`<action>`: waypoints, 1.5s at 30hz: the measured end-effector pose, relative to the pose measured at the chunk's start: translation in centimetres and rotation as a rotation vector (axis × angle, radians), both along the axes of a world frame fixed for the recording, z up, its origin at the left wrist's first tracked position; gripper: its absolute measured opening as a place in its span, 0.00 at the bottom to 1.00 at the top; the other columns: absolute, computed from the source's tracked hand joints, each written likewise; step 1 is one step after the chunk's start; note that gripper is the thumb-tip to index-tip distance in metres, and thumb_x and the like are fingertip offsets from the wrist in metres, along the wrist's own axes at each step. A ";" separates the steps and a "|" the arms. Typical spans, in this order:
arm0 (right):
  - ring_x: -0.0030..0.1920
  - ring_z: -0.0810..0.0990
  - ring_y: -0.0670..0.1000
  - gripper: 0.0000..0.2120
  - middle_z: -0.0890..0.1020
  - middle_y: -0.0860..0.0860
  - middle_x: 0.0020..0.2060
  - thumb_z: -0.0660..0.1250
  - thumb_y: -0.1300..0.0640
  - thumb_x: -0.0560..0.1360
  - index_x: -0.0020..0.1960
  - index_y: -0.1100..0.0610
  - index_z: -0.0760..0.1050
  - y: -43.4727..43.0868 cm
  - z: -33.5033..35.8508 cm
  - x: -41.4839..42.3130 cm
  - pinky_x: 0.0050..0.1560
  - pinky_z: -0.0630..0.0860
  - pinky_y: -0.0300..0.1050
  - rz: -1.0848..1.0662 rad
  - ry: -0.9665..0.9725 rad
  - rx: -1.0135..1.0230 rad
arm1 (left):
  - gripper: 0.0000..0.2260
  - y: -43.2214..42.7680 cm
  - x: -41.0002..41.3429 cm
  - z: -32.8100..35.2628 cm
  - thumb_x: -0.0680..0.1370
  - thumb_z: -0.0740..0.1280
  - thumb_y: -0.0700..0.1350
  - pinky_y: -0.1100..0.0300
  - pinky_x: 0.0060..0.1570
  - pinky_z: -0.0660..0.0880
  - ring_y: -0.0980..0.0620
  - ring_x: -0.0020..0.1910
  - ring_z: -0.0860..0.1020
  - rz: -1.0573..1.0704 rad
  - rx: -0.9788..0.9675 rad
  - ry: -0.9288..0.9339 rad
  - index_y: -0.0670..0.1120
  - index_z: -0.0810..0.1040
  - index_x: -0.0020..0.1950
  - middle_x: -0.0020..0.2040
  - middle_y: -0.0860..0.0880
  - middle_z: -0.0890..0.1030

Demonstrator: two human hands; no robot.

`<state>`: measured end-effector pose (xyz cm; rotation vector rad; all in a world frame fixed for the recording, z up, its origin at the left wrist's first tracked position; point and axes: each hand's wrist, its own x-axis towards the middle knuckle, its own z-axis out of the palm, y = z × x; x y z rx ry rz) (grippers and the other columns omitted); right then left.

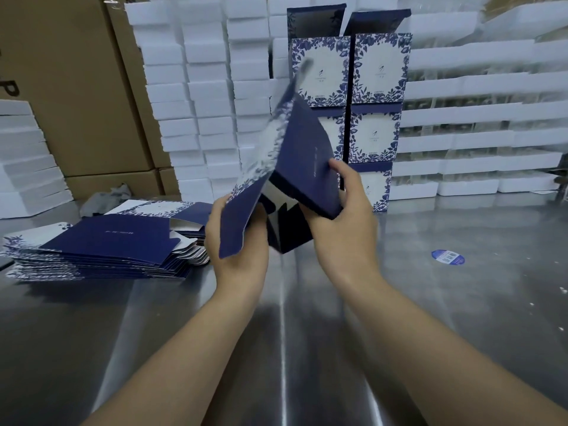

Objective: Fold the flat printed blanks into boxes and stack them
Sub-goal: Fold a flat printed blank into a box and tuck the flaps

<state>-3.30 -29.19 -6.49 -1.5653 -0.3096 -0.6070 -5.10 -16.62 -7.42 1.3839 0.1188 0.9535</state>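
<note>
Looks nowhere near done. Centre frame: half-opened blank, left hand curled round its lower flap, right hand gripping the navy panel (top edge blurry). Upper centre, finished boxes stacked; thick pile of flat blanks waiting mid-left.

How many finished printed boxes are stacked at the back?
5 boxes: top left, top right, middle left, middle right, bottom right. A sixth, bottom left, may be hidden behind the held blank.
</note>
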 end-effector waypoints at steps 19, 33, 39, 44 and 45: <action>0.36 0.80 0.49 0.17 0.82 0.51 0.27 0.67 0.52 0.83 0.38 0.57 0.81 1.0 1.1 -0.9 0.41 0.71 0.45 0.305 0.437 0.037 | 0.15 -0.6 0.2 0.2 0.82 0.68 0.56 0.61 0.34 0.69 0.57 0.28 0.75 -0.291 -0.462 0.298 0.47 0.82 0.43 0.30 0.52 0.78; 0.30 0.80 0.45 0.16 0.79 0.47 0.26 0.69 0.49 0.81 0.36 0.54 0.79 0.0 0.8 -0.2 0.38 0.70 0.43 0.404 0.508 0.062 | 0.21 -1.0 0.0 -0.1 0.85 0.62 0.57 0.58 0.35 0.68 0.56 0.25 0.71 -0.310 -0.289 0.340 0.47 0.78 0.37 0.27 0.52 0.73; 0.39 0.86 0.45 0.17 0.83 0.47 0.43 0.75 0.45 0.77 0.60 0.50 0.76 -0.1 0.7 0.1 0.41 0.79 0.41 0.182 0.326 -0.013 | 0.21 -0.9 0.3 0.0 0.87 0.60 0.52 0.61 0.32 0.64 0.57 0.25 0.71 -0.276 -0.268 0.368 0.45 0.79 0.38 0.25 0.54 0.73; 0.41 0.89 0.51 0.13 0.86 0.50 0.47 0.69 0.50 0.83 0.67 0.48 0.76 -0.8 0.2 1.5 0.45 0.79 0.46 0.125 0.291 -0.025 | 0.23 -0.8 0.4 -0.1 0.87 0.60 0.56 0.65 0.26 0.66 0.58 0.24 0.73 -0.247 -0.109 0.354 0.43 0.81 0.41 0.26 0.53 0.76; 0.41 0.89 0.53 0.10 0.87 0.51 0.45 0.66 0.53 0.84 0.64 0.50 0.78 -0.9 0.0 1.8 0.42 0.76 0.44 0.105 0.289 -0.032 | 0.22 -0.9 0.3 -0.1 0.87 0.61 0.57 0.67 0.26 0.66 0.59 0.24 0.73 -0.265 -0.042 0.334 0.43 0.81 0.42 0.28 0.52 0.77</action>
